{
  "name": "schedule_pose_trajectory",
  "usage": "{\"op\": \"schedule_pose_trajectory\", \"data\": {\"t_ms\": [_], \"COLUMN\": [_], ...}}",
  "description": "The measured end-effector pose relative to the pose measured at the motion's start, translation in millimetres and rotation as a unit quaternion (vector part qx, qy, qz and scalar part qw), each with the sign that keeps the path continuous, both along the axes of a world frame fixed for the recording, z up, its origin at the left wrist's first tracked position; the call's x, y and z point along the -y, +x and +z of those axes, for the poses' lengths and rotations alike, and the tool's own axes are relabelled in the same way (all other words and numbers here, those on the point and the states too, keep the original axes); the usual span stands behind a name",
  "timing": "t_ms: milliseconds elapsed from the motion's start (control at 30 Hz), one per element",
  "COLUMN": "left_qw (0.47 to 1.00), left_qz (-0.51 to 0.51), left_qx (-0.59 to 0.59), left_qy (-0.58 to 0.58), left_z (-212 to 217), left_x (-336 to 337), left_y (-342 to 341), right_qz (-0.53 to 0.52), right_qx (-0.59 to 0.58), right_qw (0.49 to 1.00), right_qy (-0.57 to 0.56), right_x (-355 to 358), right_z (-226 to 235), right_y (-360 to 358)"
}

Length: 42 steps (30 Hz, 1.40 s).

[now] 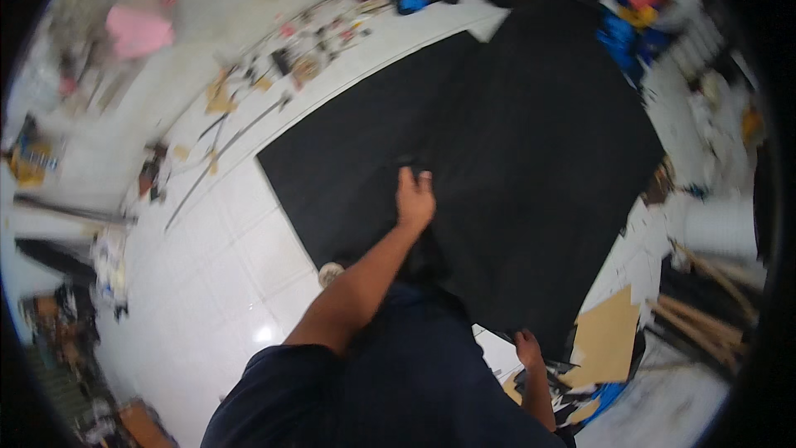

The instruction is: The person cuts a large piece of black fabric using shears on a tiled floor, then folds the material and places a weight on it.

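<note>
A large black sheet (pixel 531 149) of fabric-like material spreads over the white tiled floor in front of me. My left hand (pixel 416 195) is over its middle, pinching a small raised fold with thumb and fingers. Down at the near right edge, my right hand (pixel 528 348) has its fingers closed on the sheet's border; the fingertips are partly hidden. By my left forearm, a pale round thing like a roll (pixel 330 273) sits at the sheet's left edge, blurred.
Small tools and scraps (pixel 307 62) lie along the far left wall, near a long thin rod (pixel 224 158). Brown board (pixel 605 336) and offcuts lie at the near right. Wooden sticks (pixel 701 323) and a white roll (pixel 720 228) stand at the right. Blue bags (pixel 622 41) crowd the far right.
</note>
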State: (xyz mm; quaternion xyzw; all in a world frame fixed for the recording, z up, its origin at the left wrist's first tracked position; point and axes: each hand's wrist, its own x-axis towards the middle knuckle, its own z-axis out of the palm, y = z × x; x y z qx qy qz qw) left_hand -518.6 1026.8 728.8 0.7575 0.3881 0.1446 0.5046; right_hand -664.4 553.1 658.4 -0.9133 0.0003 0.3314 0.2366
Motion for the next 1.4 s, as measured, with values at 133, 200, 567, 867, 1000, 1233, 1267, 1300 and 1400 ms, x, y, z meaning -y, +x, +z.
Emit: {"op": "schedule_pose_trajectory", "data": {"t_ms": [133, 200, 567, 867, 1000, 1233, 1267, 1300, 1400], "left_qw": [0.999, 0.994, 0.972, 0.974, 0.974, 0.98, 0.971, 0.96, 0.956], "left_qz": [-0.03, -0.052, -0.207, -0.188, -0.186, -0.162, -0.159, -0.163, -0.188], "left_qx": [0.043, 0.053, 0.092, 0.07, 0.044, 0.11, 0.092, 0.109, 0.097], "left_qy": [0.0, 0.079, -0.058, -0.109, -0.123, -0.027, -0.156, -0.201, -0.2], "left_z": [26.4, 33.4, 59.5, 44.2, 46.4, 21.3, 39.5, 47.6, 53.1], "left_x": [-22.4, -32.5, -118.4, -217.9, -266.1, -335.3, -330.8, -324.3, -321.8], "left_y": [26.8, 39.9, -5.4, -154.6, -227.5, -350.7, -364.6, -381.1, -422.5], "right_qz": [-0.104, -0.14, -0.206, -0.201, -0.202, -0.188, -0.182, -0.188, -0.205], "right_qx": [-0.018, 0.016, 0.301, 0.249, 0.243, 0.112, 0.086, 0.053, 0.034], "right_qw": [0.993, 0.989, 0.919, 0.922, 0.924, 0.967, 0.97, 0.971, 0.972], "right_qy": [-0.052, -0.051, -0.15, -0.217, -0.213, -0.135, -0.136, -0.138, -0.109], "right_x": [-79.0, -93.0, -169.7, -256.1, -291.0, -343.7, -340.7, -339.3, -341.2], "right_z": [76.3, 93.2, 82.7, 121.9, 128.9, 132.9, 123.9, 117.3, 90.4], "right_y": [6.7, -2.5, -67.5, -187.3, -260.9, -386.5, -409.2, -429.9, -467.4]}}
